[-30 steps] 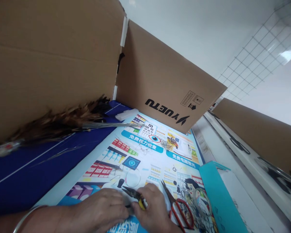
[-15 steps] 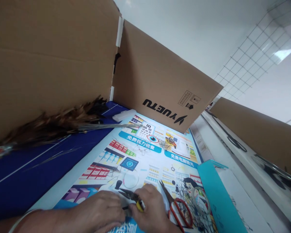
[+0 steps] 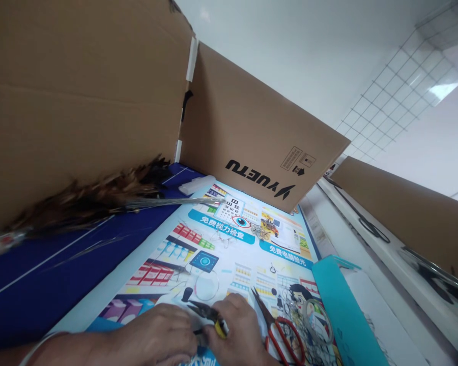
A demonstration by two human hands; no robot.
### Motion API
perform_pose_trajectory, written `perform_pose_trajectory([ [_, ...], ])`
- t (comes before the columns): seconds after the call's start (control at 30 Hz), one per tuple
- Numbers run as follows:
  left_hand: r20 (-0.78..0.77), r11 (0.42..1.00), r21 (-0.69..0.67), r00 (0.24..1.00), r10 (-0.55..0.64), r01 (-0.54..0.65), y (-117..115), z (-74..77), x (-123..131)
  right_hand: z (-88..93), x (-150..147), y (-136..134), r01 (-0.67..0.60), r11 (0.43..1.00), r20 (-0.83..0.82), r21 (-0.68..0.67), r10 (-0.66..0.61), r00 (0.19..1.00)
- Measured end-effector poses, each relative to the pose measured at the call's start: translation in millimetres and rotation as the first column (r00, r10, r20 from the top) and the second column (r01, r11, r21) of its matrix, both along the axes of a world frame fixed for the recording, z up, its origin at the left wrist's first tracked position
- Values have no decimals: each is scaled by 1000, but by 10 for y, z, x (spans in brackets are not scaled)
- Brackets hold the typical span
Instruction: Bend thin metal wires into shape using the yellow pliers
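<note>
My right hand (image 3: 238,328), low in the head view, is closed around a pair of pliers (image 3: 209,312) with dark jaws and a yellow grip. Their jaws point left and away from me. Close beside it, my left hand (image 3: 164,330) has its fingers curled and pressed together near a small dark piece; what they hold is hidden. Red-handled scissors (image 3: 267,316) lie just right of my right hand. Beyond them is a tangle of small metal rings and findings (image 3: 303,333), with a clear round coil (image 3: 330,325) on it.
A printed poster (image 3: 229,254) covers the work surface. On the blue cloth (image 3: 80,264) at left lie brown feathers (image 3: 91,198) and thin silver wires (image 3: 175,202). Cardboard panels (image 3: 252,117) stand behind and left. A turquoise box (image 3: 339,305) sits at right.
The whole view has shifted slightly downward in the picture. Both hands and the pliers keep nearly the same place and pose.
</note>
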State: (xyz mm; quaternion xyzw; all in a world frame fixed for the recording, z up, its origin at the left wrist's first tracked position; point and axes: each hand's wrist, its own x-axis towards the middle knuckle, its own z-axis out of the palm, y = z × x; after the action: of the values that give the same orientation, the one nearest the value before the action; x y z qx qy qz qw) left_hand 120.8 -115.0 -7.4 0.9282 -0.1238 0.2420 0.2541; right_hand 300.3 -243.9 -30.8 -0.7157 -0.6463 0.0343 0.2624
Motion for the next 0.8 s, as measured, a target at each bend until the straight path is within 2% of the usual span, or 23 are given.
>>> perform_pose_trajectory([
  [0.23, -27, 1000, -3, 1000, 8, -8, -11, 12, 2, 16, -7, 2, -6, 1000, -12, -17, 6, 1000],
  [0.53, 26, 1000, -14, 1000, 3, -3, -8, 25, 13, -5, 3, -5, -15, 1000, -19, 2, 15, 1000],
  [0.8, -59, 999, -31, 998, -34, 33, 21, 43, 4, -22, 9, -9, 0, 999, -20, -46, -1, 1000],
])
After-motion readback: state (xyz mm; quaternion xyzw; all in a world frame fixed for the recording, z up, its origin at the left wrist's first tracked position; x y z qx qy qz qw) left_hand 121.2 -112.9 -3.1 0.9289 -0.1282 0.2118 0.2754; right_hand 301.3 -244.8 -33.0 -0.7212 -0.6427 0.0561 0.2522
